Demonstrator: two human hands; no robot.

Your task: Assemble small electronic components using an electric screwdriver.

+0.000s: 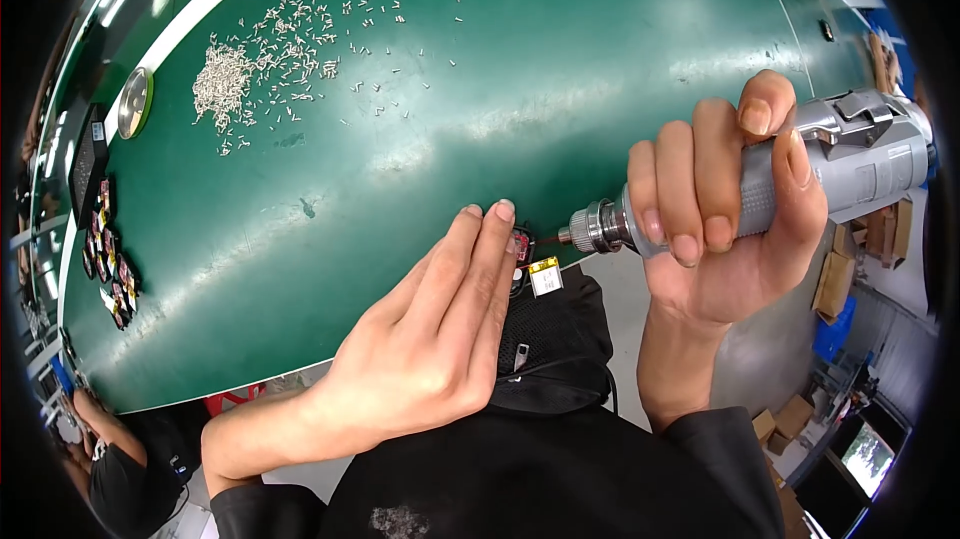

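My right hand (725,184) is wrapped round a grey electric screwdriver (850,164), which lies level with its metal chuck and thin bit pointing left. The bit's tip reaches a small black device (522,247) with a red circuit board, at the near edge of the table. Across the left side of that device lies my left hand (430,329), fingers straight and close together, holding it in place; its thumb is hidden. A silver battery (545,278) with a yellow strip hangs beside the device, over the table's edge.
The green table (480,59) curves round in front of me. A pile of small metal screws (222,84) spreads toward the far middle. At the left lie a round green-rimmed dish (134,103), a black tray (88,164) and several small assemblies (108,259). Another person (125,469) is at lower left.
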